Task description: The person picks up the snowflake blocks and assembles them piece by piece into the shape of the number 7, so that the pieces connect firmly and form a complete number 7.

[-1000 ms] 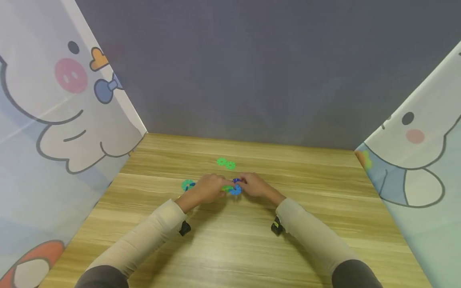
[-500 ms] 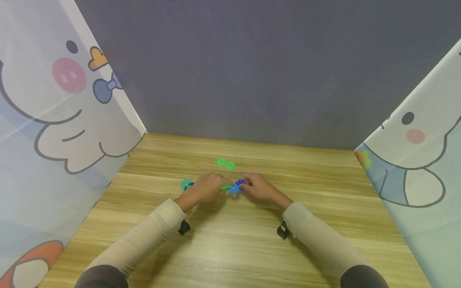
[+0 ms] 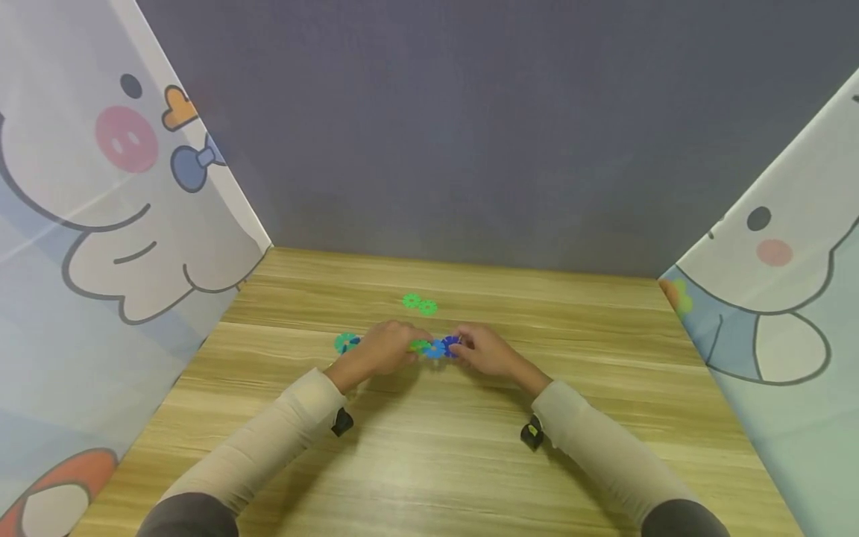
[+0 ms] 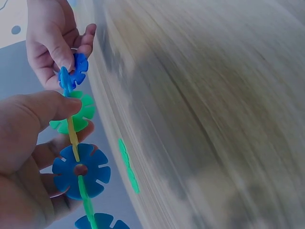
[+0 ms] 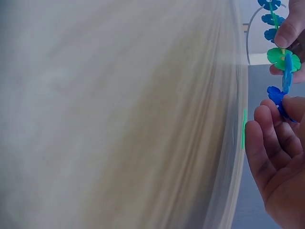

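Observation:
A chain of notched, flower-shaped plastic discs runs between the two hands, held above the table. My left hand pinches the chain at a green disc, next to an edge-on yellow disc. Further along that side come a blue disc and a teal disc. A light blue disc joins the green one to a dark blue disc at the right end. My right hand pinches this dark blue disc between thumb and fingers. Part of the chain is hidden behind the left hand.
Two joined green discs lie on the wooden table beyond the hands. A grey panel stands along the back edge. Cartoon-printed panels flank the table on both sides.
My right hand has shifted a little to the right and drawn the dark blue disc out from behind the light blue one. The left hand keeps its hold, almost still.

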Motion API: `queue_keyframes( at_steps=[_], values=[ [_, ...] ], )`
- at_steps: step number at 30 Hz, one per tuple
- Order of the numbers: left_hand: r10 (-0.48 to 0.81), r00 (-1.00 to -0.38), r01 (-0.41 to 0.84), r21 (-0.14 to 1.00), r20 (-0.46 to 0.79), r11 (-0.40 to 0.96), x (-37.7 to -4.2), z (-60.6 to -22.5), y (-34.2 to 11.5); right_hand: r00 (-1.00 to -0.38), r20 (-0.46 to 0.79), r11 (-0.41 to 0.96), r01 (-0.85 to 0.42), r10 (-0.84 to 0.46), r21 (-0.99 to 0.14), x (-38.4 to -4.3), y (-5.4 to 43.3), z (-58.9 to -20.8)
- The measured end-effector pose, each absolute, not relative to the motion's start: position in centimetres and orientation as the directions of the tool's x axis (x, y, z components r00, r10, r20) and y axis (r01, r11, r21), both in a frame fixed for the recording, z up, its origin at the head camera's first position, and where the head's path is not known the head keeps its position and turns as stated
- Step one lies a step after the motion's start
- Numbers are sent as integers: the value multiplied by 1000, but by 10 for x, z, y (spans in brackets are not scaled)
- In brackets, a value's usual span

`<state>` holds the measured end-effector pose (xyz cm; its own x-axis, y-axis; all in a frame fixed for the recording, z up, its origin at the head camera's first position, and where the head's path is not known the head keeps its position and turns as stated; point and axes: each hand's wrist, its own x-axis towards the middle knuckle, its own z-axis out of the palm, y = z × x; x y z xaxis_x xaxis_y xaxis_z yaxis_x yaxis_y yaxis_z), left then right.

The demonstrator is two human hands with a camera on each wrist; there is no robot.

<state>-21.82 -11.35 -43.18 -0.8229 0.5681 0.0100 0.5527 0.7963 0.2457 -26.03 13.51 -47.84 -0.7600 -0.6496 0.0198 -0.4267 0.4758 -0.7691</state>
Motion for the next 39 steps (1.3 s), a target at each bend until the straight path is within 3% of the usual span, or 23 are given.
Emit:
queue_keyframes(
  at_steps=[13,21,39],
  values=[
    [577,-816,566,231,24,791,-221,-434,-113,-786,28,506,-424,-618,-751,-258,136,-477],
    [604,-792,604,254,87,756,-222,-438,-112,-775,76,516,-488,-628,-704,-260,135,-478],
    [583,-809,577,303,80,759,-224,-438,-110,-782,118,543,-524,-613,-656,-258,131,-474]
  ],
)
